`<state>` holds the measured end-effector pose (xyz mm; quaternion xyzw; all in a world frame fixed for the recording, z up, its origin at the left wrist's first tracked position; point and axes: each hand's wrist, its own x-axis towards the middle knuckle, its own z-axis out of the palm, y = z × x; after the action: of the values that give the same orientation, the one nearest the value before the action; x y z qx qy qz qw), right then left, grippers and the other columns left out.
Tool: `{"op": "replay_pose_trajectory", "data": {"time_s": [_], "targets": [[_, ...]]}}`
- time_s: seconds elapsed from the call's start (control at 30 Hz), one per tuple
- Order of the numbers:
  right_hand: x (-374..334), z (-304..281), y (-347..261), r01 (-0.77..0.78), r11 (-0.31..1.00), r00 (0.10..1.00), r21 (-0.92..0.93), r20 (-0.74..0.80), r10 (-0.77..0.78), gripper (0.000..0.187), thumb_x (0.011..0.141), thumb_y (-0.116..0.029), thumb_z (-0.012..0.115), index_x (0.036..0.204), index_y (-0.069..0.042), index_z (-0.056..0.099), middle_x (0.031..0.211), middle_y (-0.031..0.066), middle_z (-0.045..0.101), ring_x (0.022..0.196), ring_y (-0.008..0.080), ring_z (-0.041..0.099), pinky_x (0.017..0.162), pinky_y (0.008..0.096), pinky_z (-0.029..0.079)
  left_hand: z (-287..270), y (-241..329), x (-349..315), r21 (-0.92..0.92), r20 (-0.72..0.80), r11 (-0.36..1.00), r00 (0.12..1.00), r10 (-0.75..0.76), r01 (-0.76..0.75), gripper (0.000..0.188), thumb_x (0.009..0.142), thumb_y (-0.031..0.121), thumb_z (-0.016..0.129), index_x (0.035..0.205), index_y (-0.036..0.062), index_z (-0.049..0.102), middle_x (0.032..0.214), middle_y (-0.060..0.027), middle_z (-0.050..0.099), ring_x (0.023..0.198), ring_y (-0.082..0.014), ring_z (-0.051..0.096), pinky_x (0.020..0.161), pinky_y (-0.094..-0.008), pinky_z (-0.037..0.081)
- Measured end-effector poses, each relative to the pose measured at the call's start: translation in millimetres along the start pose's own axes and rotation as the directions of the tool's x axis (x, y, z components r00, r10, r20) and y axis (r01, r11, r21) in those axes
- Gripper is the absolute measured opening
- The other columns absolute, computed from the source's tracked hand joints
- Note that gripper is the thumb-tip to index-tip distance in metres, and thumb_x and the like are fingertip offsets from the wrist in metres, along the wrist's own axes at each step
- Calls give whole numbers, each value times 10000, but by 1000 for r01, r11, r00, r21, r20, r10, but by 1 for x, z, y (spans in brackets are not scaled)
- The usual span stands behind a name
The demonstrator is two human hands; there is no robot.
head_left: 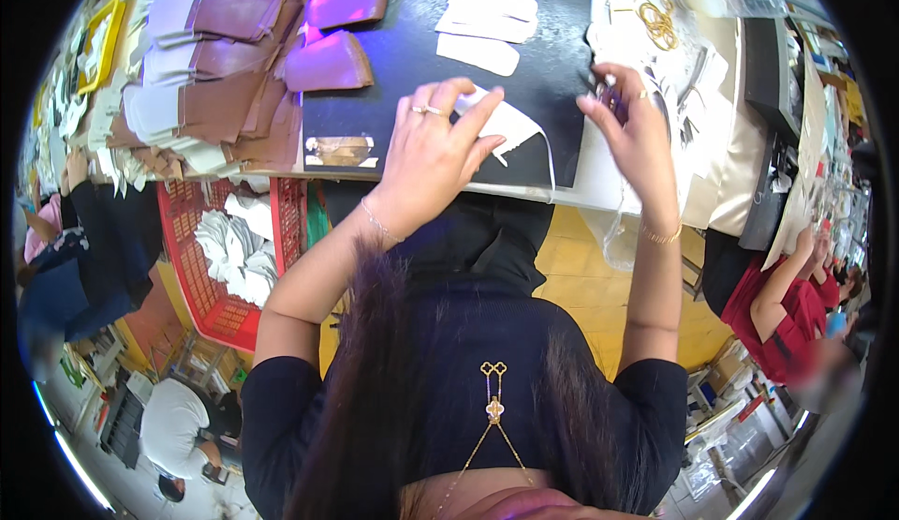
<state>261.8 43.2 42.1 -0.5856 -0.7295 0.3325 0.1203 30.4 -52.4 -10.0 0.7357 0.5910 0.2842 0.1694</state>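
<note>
My left hand lay, fingers spread, over the white piece at the black board's front | right hand curled by a dark thing, grip I could not tell | hanging strip risked snagging, dragging the piece crooked

Your view comes from the left fisheye camera on your head, looking steeply down past your necklace and black top to the black work mat at the upper middle. The lens sits close to you, so that top and your long hair loom large below, while your left hand and right hand show smaller, above the center. It takes in a wide sweep, reaching a co-worker in white at lower left and a co-worker in red at right, both farther off, and bends straight edges toward the dark round rim.
</note>
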Motion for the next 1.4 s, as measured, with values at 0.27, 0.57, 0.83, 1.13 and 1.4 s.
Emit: {"op": "replay_pose_trajectory", "data": {"time_s": [0.27,0.57,0.83,1.13,1.4], "targets": [[-91,41,1,-52,990,993,131,-102,66,355,1005,-158,628,1304,5,526,897,131,665,689,177,618,673,318,502,-14,-5,46,-79,339,989,936,-92,126,309,801,175,811,1000,36,620,1042,-138,609,1046,-341,566,912,-419,455],[-106,47,-29,-173,969,969,178,-148,200,349,925,-110,694,1270,-67,667,1102,114,680,837,266,664,754,371,538,-41,13,34,-356,523,759,789,-321,545,287,847,142,834,948,11,600,836,-14,643,800,-69,591,724,-238,489],[-102,61,-34,-89,965,953,248,-260,155,346,920,-66,700,1266,-62,693,1014,113,720,682,179,634,635,290,504,-49,24,22,-339,541,758,775,-327,557,290,841,140,840,954,12,606,851,-21,658,799,-76,608,733,-239,506],[-99,63,-18,-67,940,925,333,-334,184,285,926,-73,679,1206,-43,723,820,153,691,695,272,679,675,353,527,-38,23,25,-416,528,732,798,-289,540,249,843,95,814,936,6,601,804,-31,644,739,-71,593,670,-243,488],[-110,23,3,-160,633,869,757,-196,454,380,947,-47,689,1325,-15,653,929,79,748,825,110,745,500,180,489,18,43,123,-661,312,722,950,19,203,254,808,120,784,935,-10,607,819,-16,631,794,-82,579,714,-245,481]]}}
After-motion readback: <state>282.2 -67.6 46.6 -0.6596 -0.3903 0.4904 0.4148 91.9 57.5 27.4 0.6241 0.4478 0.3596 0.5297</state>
